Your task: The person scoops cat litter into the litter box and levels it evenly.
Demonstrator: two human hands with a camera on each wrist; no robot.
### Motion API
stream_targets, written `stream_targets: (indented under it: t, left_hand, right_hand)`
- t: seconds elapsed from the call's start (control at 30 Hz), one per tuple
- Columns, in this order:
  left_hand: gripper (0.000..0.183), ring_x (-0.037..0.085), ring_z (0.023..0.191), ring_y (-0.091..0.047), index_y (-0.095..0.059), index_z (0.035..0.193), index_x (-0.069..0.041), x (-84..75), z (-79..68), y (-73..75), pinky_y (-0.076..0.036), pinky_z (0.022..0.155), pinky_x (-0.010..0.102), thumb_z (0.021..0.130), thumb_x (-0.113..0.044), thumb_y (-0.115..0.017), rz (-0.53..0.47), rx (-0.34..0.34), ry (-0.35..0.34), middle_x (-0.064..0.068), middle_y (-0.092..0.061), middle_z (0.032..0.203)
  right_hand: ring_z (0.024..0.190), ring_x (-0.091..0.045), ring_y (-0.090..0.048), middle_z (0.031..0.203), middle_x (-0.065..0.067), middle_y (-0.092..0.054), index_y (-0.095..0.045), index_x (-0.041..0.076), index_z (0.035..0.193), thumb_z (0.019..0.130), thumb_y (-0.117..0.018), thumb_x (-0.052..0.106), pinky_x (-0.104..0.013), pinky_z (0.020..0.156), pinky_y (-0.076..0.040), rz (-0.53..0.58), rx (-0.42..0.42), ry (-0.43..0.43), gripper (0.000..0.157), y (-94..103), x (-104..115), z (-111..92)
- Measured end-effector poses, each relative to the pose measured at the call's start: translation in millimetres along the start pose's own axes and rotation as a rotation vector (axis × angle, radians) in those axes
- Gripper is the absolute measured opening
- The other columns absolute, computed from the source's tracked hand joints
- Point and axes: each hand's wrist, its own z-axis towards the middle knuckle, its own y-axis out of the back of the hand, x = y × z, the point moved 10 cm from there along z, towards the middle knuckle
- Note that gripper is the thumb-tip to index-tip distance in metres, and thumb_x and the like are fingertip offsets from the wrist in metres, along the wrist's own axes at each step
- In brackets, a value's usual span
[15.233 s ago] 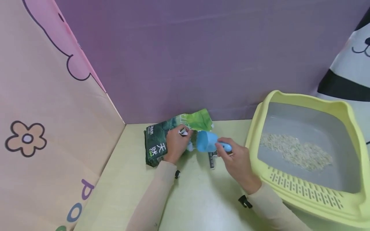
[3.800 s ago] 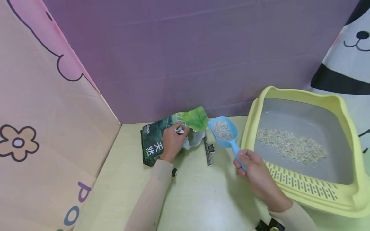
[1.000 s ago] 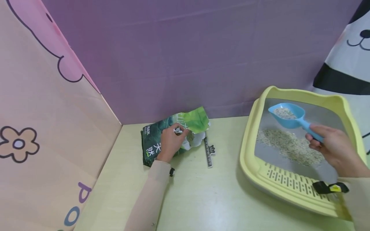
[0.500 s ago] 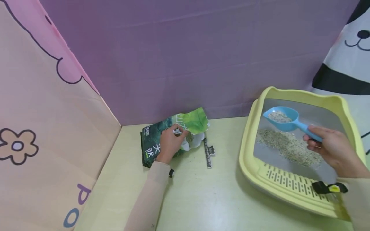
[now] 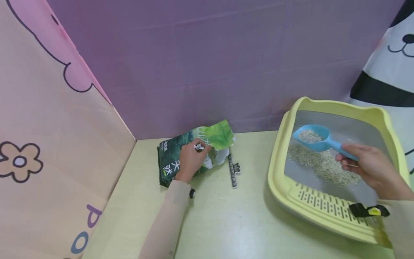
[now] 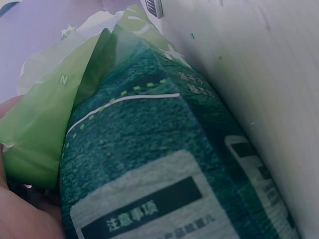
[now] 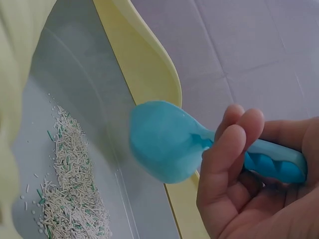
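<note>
My left hand (image 5: 191, 158) pinches the torn mouth of a green cat litter bag (image 5: 169, 156) lying on the table by the back wall. Pale lining and some litter show at the opening. In the left wrist view the bag (image 6: 134, 129) fills most of the frame, its green flap held at the left edge. A blue scoop (image 5: 318, 146) with pale pellets in it is gripped by its handle in my right hand (image 5: 375, 167). The scoop hangs above the yellow-rimmed litter box (image 5: 275, 169). Under it, litter (image 5: 337, 171) lies heaped on the grey floor of the box.
A dark ruler-like strip (image 5: 232, 171) with a crown shape lies on the table (image 5: 223, 219) between bag and box. Purple cloth (image 5: 207, 72) covers the back wall, and a printed panel (image 5: 64, 151) stands at left. The box has a slotted front ledge (image 5: 330, 203).
Earlier the scoop was at the bag's mouth, then beside it holding pellets. It has since moved right over the box, and lately slightly lower and left. My left hand stays on the bag.
</note>
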Motion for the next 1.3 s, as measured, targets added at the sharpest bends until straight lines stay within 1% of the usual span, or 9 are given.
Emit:
stream_targets:
  t: [0.1,0.17,0.3,0.47,0.63,0.9,1.03,1.3]
  left_hand:
    - [0.02,0.009,0.05,-0.059,-0.07,0.089,-0.021,0.9,0.0,-0.8,-0.044,0.049,0.03,0.093,-0.04,-0.075,0.002,0.005,0.008,-0.002,-0.069,0.063]
    - [0.02,0.008,0.05,-0.06,-0.07,0.089,-0.022,1.8,0.0,-1.3,-0.045,0.049,0.03,0.093,-0.04,-0.074,0.005,0.008,0.014,-0.002,-0.069,0.064]
    - [0.02,0.008,0.052,-0.061,-0.07,0.088,-0.022,2.9,-0.2,-2.0,-0.046,0.049,0.03,0.093,-0.041,-0.074,0.002,0.015,0.023,-0.002,-0.07,0.064]
    - [0.021,0.009,0.051,-0.061,-0.069,0.088,-0.022,3.4,-0.2,-2.2,-0.045,0.048,0.031,0.094,-0.042,-0.074,0.001,0.019,0.022,-0.002,-0.068,0.062]
    - [0.02,0.01,0.05,-0.06,-0.069,0.088,-0.023,4.9,0.4,-2.5,-0.044,0.047,0.031,0.094,-0.041,-0.074,0.004,0.025,0.031,-0.002,-0.067,0.06]
    - [0.019,0.01,0.048,-0.059,-0.069,0.088,-0.022,3.2,-1.0,-1.8,-0.042,0.045,0.032,0.094,-0.04,-0.073,-0.016,0.021,0.016,-0.002,-0.067,0.06]
    - [0.019,0.01,0.046,-0.058,-0.069,0.088,-0.022,3.4,-0.7,-2.6,-0.041,0.044,0.031,0.095,-0.04,-0.073,-0.012,0.022,0.014,-0.003,-0.065,0.058]
    - [0.019,0.01,0.047,-0.058,-0.069,0.089,-0.022,2.9,-0.1,-3.0,-0.041,0.045,0.031,0.095,-0.04,-0.073,-0.004,0.021,0.007,-0.003,-0.065,0.058]
  right_hand:
    - [0.066,-0.011,-0.062,0.078,0.002,-0.07,-0.069,0.027,0.098,0.108,-0.052,0.028,-0.025,0.062,-0.055,-0.097,0.005,0.001,0.019,-0.5,-0.5,-0.3]
    - [0.066,-0.012,-0.062,0.078,0.002,-0.07,-0.068,0.028,0.099,0.107,-0.053,0.029,-0.026,0.062,-0.055,-0.139,0.007,-0.001,0.017,-0.6,-1.1,-0.2]
    - [0.065,-0.012,-0.061,0.078,0.002,-0.07,-0.069,0.031,0.1,0.107,-0.053,0.03,-0.027,0.062,-0.054,-0.187,0.009,-0.006,0.017,-0.9,-1.2,-0.4]
    - [0.063,-0.011,-0.061,0.077,0.002,-0.071,-0.071,0.034,0.097,0.108,-0.052,0.028,-0.027,0.062,-0.054,-0.223,0.019,-0.031,0.022,-1.9,-0.6,-0.4]
    - [0.063,-0.01,-0.061,0.077,0.004,-0.072,-0.07,0.039,0.095,0.108,-0.05,0.032,-0.027,0.064,-0.055,-0.313,0.013,-0.053,0.025,-1.6,-0.5,-0.8]
    - [0.062,-0.008,-0.061,0.075,0.005,-0.072,-0.072,0.04,0.091,0.108,-0.051,0.032,-0.026,0.063,-0.055,-0.333,0.001,-0.062,0.028,-2.6,0.9,-2.4]
    - [0.061,-0.008,-0.061,0.075,0.006,-0.072,-0.071,0.041,0.09,0.108,-0.051,0.032,-0.025,0.062,-0.055,-0.347,-0.007,-0.07,0.028,-2.4,0.5,-2.6]
    - [0.06,-0.006,-0.06,0.073,0.007,-0.071,-0.072,0.041,0.088,0.108,-0.052,0.031,-0.024,0.061,-0.053,-0.347,-0.024,-0.064,0.03,0.8,1.3,-2.5]
